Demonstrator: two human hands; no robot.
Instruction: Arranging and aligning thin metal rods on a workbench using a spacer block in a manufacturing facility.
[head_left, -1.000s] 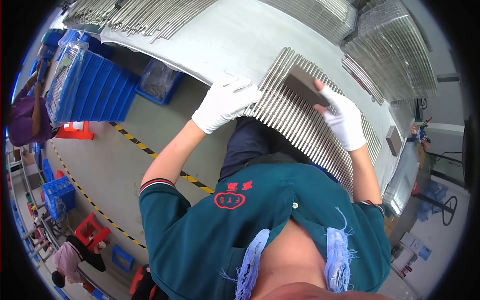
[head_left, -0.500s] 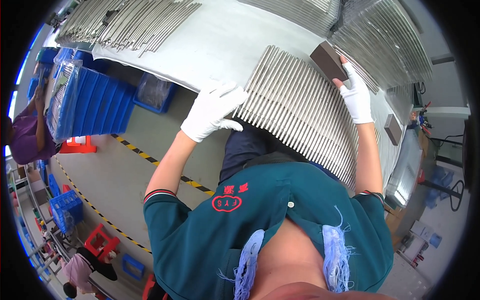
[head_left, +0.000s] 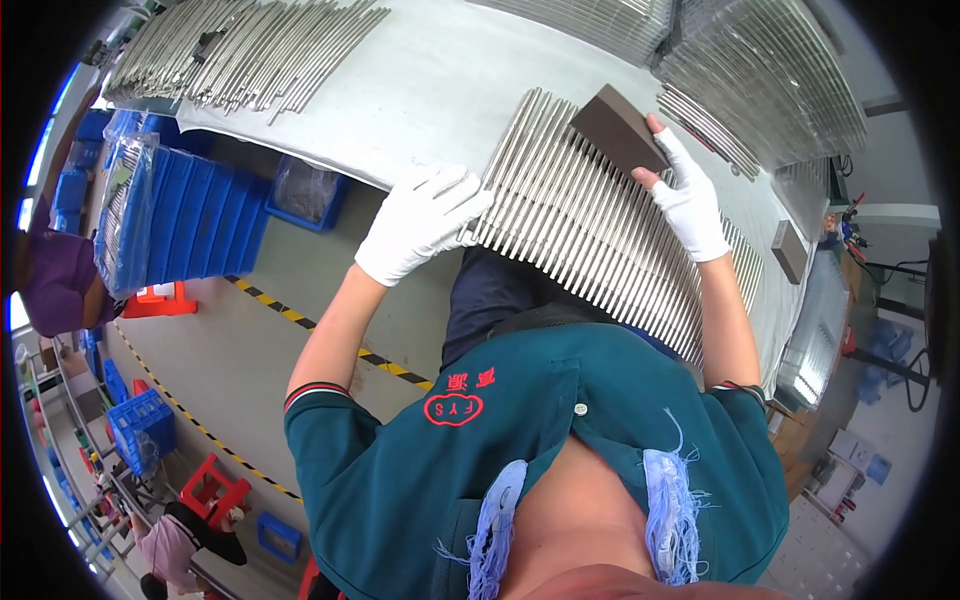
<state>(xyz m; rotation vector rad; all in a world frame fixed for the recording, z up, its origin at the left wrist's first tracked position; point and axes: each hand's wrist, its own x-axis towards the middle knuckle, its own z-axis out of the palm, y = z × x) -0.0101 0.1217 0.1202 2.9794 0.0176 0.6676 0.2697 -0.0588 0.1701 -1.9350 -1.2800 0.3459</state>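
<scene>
A row of slim silver metal rods (head_left: 590, 235) lies side by side on the white-covered table (head_left: 420, 90), with the near ends reaching past its edge. My left hand (head_left: 422, 225), in a white glove, is at the row's left end. Its fingers and thumb close on the outermost rods near their ends; the fingertips are partly hidden. In my right hand (head_left: 692, 205), gloved with bare thumb and fingertip showing, is a brown block (head_left: 618, 130) that looks like a sanding block. It lies slanted across the upper part of the rods.
More loose rods (head_left: 240, 55) lie at the far left of the table. Plastic-wrapped rod stacks (head_left: 765, 85) stand at the far right. A second brown block (head_left: 789, 252) rests near the right edge. Blue crates (head_left: 205, 205) are stacked on the floor at left; other people work beyond.
My right hand has moved left with the brown block, along the upper part of the rods. My left thumb has drawn in toward the rods' ends.
</scene>
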